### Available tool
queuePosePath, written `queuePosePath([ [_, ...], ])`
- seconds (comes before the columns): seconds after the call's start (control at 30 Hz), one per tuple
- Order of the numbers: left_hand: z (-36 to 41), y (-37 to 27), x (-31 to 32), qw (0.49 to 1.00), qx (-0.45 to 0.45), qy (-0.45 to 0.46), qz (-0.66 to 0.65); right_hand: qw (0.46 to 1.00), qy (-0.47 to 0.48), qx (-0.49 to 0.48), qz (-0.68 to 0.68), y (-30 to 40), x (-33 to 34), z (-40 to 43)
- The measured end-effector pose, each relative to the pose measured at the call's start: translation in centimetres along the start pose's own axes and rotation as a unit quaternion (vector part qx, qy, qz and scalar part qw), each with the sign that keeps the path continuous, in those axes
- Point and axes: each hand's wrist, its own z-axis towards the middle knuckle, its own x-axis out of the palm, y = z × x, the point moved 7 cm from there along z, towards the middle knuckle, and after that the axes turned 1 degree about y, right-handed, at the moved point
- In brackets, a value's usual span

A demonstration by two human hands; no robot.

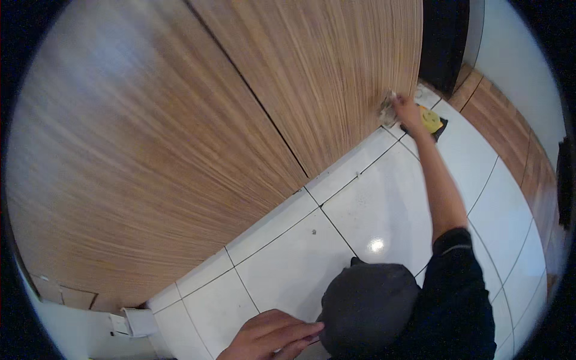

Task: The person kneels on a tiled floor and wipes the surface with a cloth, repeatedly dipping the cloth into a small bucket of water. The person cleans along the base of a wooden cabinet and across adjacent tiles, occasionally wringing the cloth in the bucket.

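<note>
At the lower edge of a wood-grain panel [252, 148], my right hand [407, 112] grips a crumpled greyish rag [388, 110] and holds it against the wood. My right arm is stretched far out from its black sleeve. Just behind that wrist, on the floor, lies a yellow and black object [431, 120], partly covered by the hand. My left hand [274, 335] is low in the view, its bent fingertips at my dark-clothed knee [369, 310]. Nothing shows clearly in it, and its palm side is hidden.
White floor tiles [279, 256] with dark joints run along the panel's foot, with small bits of debris [314, 232] on them. A narrow dark gap [252, 90] divides the panel. Brown wood-look flooring [504, 121] lies at the right. A white box-like object [137, 321] is at lower left.
</note>
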Motion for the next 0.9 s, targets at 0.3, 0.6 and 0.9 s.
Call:
queuePosePath([
  [0.3, 6.2, 0.1, -0.7, 0.993, 0.063, -0.088, -0.038, 0.881, 0.036, 0.141, 0.451, 6.9, 26.9, -27.1],
  [0.6, 10.1, 3.2, -1.1, 0.998, -0.047, -0.050, -0.018, 0.821, -0.062, 0.078, 0.563, 5.5, 24.2, -20.8],
  [0.9, 15.1, 3.0, 2.3, 0.995, 0.058, 0.029, -0.072, 0.837, -0.058, 0.116, 0.531, -1.6, 23.1, -14.3],
])
